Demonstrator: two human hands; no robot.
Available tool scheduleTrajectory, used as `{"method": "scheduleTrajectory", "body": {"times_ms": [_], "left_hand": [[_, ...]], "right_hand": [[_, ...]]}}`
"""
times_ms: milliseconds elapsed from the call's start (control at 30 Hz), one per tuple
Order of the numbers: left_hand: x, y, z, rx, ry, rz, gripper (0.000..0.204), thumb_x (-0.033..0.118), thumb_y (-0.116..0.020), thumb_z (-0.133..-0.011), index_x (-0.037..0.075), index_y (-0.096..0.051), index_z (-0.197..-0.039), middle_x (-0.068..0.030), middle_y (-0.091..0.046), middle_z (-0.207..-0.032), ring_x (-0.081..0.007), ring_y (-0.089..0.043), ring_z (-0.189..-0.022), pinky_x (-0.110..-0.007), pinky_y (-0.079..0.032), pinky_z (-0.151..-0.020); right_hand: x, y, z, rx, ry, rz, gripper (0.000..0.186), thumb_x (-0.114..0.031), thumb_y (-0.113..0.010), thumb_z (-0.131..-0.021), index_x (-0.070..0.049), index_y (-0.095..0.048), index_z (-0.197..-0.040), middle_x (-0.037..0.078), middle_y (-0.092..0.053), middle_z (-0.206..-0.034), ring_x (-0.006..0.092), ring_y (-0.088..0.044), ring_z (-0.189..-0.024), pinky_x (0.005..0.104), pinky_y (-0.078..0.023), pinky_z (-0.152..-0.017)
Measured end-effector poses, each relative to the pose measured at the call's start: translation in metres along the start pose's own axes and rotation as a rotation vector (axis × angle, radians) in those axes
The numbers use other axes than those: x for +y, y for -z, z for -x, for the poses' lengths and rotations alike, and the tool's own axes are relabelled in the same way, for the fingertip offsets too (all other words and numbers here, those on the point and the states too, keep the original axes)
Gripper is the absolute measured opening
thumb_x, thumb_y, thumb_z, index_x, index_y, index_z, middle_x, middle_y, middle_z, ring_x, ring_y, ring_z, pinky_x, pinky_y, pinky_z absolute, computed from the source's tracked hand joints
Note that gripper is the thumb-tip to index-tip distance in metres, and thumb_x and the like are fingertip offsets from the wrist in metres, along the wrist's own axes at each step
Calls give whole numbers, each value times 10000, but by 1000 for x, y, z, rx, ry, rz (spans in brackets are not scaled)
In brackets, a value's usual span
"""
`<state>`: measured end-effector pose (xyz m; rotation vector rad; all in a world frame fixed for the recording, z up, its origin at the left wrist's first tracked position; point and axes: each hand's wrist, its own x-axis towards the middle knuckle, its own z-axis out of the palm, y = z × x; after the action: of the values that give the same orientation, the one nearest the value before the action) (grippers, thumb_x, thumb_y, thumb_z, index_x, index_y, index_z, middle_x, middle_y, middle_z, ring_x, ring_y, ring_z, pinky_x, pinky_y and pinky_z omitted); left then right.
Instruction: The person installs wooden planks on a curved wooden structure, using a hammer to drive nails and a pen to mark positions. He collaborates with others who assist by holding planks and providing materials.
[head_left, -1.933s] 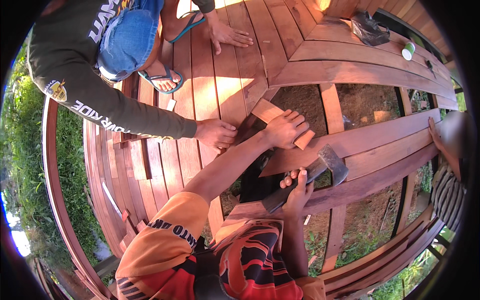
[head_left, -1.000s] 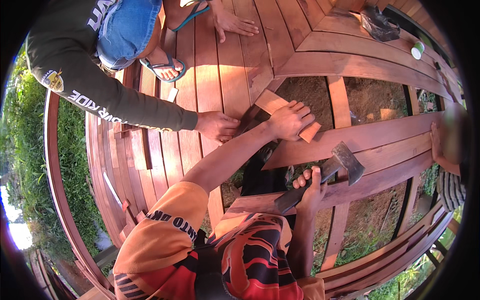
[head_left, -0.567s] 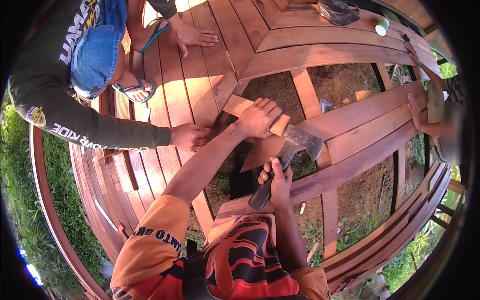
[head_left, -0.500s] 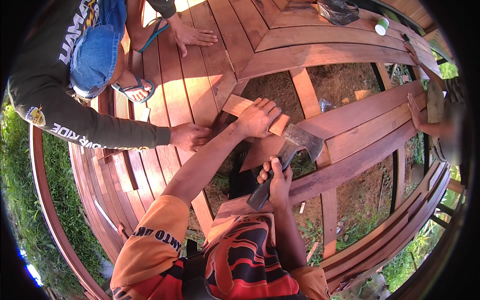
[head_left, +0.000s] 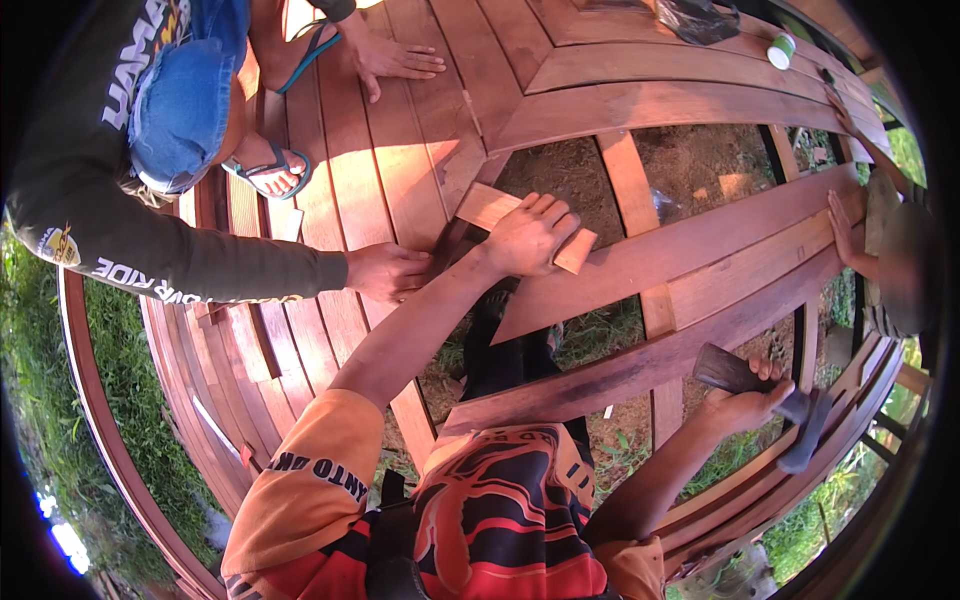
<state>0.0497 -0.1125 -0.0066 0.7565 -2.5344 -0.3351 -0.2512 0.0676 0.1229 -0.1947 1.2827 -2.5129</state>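
Note:
My left hand (head_left: 535, 236) is wrapped over a short wooden block (head_left: 485, 206), whose far right end rests by the cut, slanted end of a reddish plank (head_left: 600, 286). Out to the right, my right hand (head_left: 745, 404) grips a hatchet (head_left: 728, 368) by its dark handle, with the metal head (head_left: 808, 432) pointing away to the right. Just left of the block, a co-worker's hand (head_left: 388, 271) is at the edge of the decking. That person's other hand (head_left: 400, 60) lies flat on the boards.
Laid decking (head_left: 390, 190) spreads at the left and far side. Joists (head_left: 628, 180) cross open gaps over soil. Another plank (head_left: 600, 385) lies near my body. At the right, a second person's hand (head_left: 842, 225) is on the planks. A white-green container (head_left: 781, 51) and black plastic bag (head_left: 697, 20) sit at the back.
My right hand has swung the hatchet away from the block, out to the right. My left hand still holds the block, which has shifted slightly. The co-worker's hands stay in about the same places.

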Motion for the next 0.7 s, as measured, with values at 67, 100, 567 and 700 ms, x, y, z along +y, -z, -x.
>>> {"method": "scheduleTrajectory", "body": {"times_ms": [67,100,567,700], "left_hand": [[2,1,-4,31,-35,-40,525,326,-809,-689,63,-621,-1102,-110,-585,-982,-302,-599,-969,-413,-465,-858],[1,2,-7,5,-36,-33,518,328,-807,-690,63,-621,-1095,-110,-585,-978,-303,-600,-962,-414,-466,-855],[1,4,-5,21,-5,20,576,391,-851,-671,54,-620,-1077,-114,-595,-980,-313,-604,-957,-422,-478,-836],[2,4,-6,24,-22,27,573,396,-850,-682,55,-624,-1084,-119,-598,-981,-315,-605,-956,-418,-475,-840]], "right_hand": [[33,10,50,-74,-45,322,225,-255,-611,-1031,-74,-522,-931,19,-494,-745,123,-477,-629,313,-450,-566],[57,11,102,-150,-293,421,214,-242,-619,-1023,-75,-518,-934,20,-493,-735,128,-472,-609,313,-444,-557],[86,-3,185,-262,-971,138,161,-234,-607,-1033,-82,-555,-1011,21,-526,-802,126,-479,-617,306,-428,-552],[85,-11,186,-372,-1143,196,154,-218,-603,-1033,-79,-548,-995,30,-528,-801,129,-492,-619,307,-442,-549]]}}
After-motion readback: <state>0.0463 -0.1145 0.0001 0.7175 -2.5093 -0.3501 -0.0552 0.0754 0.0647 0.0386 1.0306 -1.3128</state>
